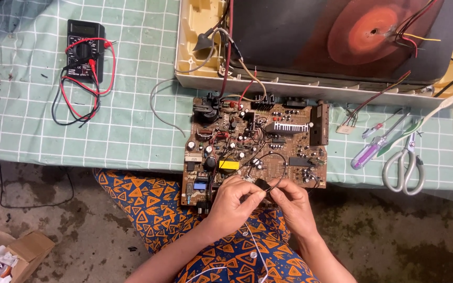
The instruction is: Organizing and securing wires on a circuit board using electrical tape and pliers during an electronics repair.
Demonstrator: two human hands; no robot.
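Casing first: a cream plastic television shell (205, 83) lies face-down across the green checked tablecloth (127, 126), a dark picture tube (310, 31) filling it. Just below sits a brown printed circuit board (284, 157) crowded with components, its near edge overhanging the table toward the person's lap. A black multimeter with red and black leads (84, 48) rests well apart at the far left; grey-handled scissors (405, 165) and a purple-handled screwdriver (369, 151) lie to the right of the board.

Smallest is a small black block-shaped component on a thin black wire (262, 184), held just off the board's near edge. The left hand (233, 202) is closed around it, thumb and fingers pinching one side; the right hand (292, 202) is likewise closed, pinching the other side, so the 2 hands meet on the part.

It looks light and rigid, but its wire loops back to the board, so the lead is likely the fragile point; gripping the body rather than the wire seems safest. Free room lies toward the lap and to either side below the table edge; upward, standing components crowd close.
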